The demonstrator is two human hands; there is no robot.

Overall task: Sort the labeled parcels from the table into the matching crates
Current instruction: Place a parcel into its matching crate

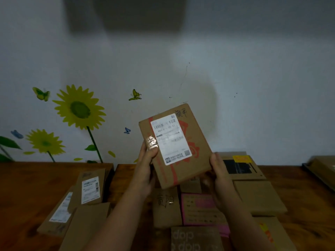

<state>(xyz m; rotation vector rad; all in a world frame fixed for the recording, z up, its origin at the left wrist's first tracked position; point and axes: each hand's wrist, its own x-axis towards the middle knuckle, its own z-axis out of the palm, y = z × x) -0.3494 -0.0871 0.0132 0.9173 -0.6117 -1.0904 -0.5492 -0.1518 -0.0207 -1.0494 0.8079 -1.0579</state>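
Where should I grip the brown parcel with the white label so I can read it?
By its two long side edges, one hand from each side, as the left hand and right hand do now. The parcel is flat and held upright, and its white label covers much of the front face.

Parcels [166, 209] block the counter [27, 187] at lower centre and lower left, a raised parcel [175, 145] fills mid-frame; bare wood far left and right is passable.
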